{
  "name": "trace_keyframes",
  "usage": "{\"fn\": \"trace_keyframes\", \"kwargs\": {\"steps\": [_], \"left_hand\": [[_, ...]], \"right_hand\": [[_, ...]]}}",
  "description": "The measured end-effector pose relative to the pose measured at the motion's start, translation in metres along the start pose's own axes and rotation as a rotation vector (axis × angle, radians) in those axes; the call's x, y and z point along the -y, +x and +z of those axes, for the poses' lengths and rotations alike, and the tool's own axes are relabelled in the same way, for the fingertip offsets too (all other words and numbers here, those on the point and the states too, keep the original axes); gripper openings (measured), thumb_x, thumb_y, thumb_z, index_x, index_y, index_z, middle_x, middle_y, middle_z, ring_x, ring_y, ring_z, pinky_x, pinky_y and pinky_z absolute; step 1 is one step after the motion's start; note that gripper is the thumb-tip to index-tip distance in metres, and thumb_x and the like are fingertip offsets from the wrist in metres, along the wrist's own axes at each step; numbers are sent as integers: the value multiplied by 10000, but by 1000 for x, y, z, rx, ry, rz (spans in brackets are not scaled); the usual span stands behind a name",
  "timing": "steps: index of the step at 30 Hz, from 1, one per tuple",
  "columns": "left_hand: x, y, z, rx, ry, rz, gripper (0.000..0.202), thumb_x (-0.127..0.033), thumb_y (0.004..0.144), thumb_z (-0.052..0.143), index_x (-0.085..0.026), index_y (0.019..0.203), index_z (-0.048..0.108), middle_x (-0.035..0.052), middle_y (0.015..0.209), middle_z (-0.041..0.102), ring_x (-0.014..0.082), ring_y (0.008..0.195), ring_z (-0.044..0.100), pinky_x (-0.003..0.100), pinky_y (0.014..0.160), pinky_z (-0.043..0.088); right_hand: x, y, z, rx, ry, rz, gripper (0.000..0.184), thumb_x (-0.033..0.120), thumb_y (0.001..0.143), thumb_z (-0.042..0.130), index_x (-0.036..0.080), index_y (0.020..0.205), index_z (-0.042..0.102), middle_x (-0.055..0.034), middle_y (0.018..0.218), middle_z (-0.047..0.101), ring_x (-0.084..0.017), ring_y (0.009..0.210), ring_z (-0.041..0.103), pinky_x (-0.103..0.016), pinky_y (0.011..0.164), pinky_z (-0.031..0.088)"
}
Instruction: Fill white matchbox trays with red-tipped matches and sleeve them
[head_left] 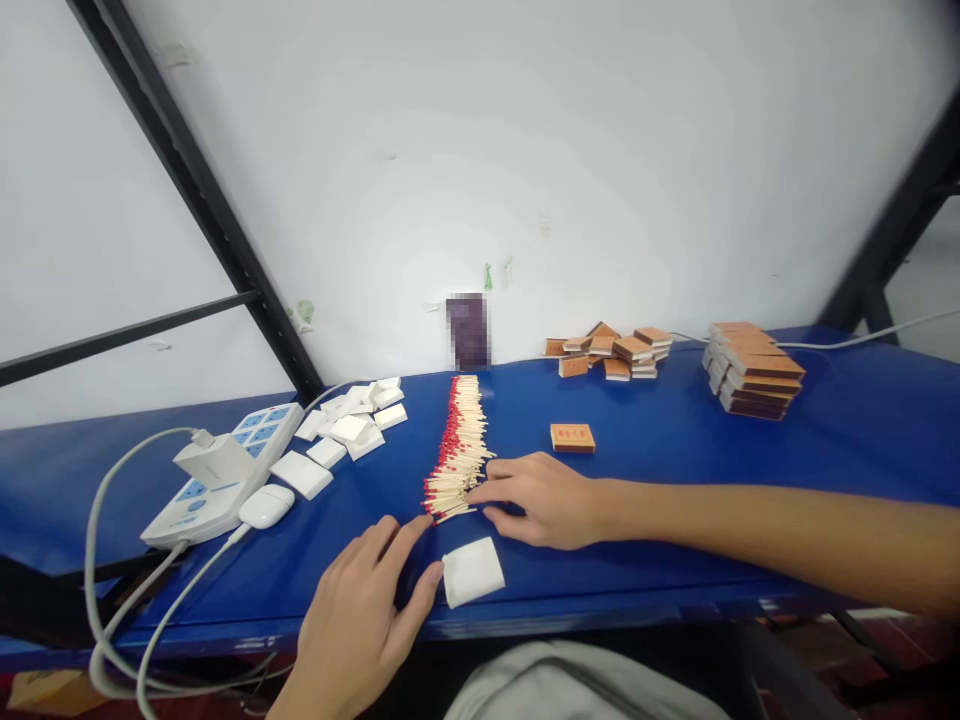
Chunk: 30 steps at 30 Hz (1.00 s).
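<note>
A long row of red-tipped matches (pixel 461 445) lies on the blue table (pixel 675 440), running away from me. My right hand (pixel 544 497) rests at the near end of the row, fingers pinching a few matches there. My left hand (pixel 367 605) lies on the table with fingers spread; its forefinger reaches toward the match heads and its thumb touches a white inner matchbox tray (pixel 472 571) near the front edge.
Several white trays (pixel 349 425) sit at the left by a power strip (pixel 221 475) with a charger, cables and a white earbud case (pixel 266 506). One orange matchbox (pixel 572 437) lies alone; orange matchbox piles (pixel 611 352) and a stack (pixel 752 382) stand at the back right.
</note>
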<state>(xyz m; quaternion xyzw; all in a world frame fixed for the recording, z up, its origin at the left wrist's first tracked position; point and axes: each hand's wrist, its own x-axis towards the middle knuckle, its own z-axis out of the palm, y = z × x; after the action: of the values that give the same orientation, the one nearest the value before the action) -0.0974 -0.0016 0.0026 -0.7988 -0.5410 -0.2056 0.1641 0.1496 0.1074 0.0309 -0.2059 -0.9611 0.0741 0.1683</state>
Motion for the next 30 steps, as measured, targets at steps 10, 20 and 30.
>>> {"fn": "trace_keyframes", "kwargs": {"steps": [10, 20, 30], "left_hand": [[4, -1, 4, 3, 28, 25, 395, -449, 996, 413, -259, 1230, 668, 85, 1094, 727, 323, 996, 695, 483, 826, 587], [0, 1, 2, 50, 11, 21, 382, -412, 995, 418, -270, 1264, 649, 71, 1092, 720, 298, 993, 684, 474, 901, 553], [-4, 7, -5, 137, 26, 34, 436, -353, 1010, 366, -268, 1395, 552, 89, 1099, 695, 273, 974, 669, 408, 828, 542]], "right_hand": [[-2, 0, -2, 9, -25, -77, 275, 228, 945, 495, 206, 1108, 715, -35, 898, 619, -129, 704, 544, -256, 622, 384], [-4, -2, 1, -20, 18, -95, 267, 206, 941, 502, 172, 1119, 698, -45, 880, 643, -145, 741, 574, -255, 669, 411], [-3, -1, 1, -8, 39, -89, 287, 181, 931, 491, 161, 1117, 709, -45, 854, 639, -150, 729, 574, -262, 662, 412]]}}
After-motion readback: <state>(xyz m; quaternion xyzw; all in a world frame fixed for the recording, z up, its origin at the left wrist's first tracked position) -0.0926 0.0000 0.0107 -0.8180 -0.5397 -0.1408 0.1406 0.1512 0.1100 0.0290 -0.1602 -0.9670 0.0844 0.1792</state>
